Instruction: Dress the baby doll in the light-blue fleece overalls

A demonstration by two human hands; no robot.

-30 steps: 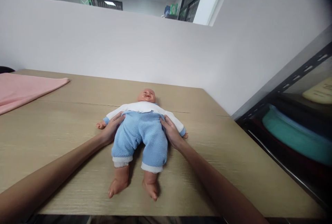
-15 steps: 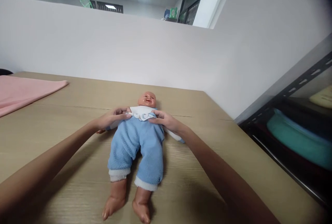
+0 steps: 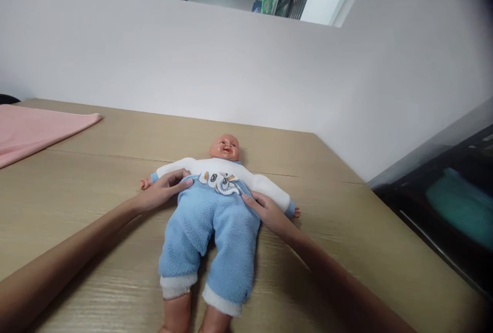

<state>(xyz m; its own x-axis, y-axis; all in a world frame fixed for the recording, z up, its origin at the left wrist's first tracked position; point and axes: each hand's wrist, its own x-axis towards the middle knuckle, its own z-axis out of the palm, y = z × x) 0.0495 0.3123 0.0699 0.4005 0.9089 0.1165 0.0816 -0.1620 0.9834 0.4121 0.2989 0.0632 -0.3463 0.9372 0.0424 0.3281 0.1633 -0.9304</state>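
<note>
Plastic baby doll in blue fleece trousers (image 3: 210, 220) lay face-up on wooden tabletop (image 3: 77, 204), head farthest, flanked equally. Left hand (image 3: 164, 194) fingers pinched its waist; right hand (image 3: 265, 208) fingers flat, grip indeterminate

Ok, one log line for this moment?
left hand: at waist of blue trousers | right hand: waist, opposite side | doll: face-up on table | pink cloth: far left

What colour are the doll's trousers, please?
The trousers are light blue with white cuffs; the head view shows them best.
</note>
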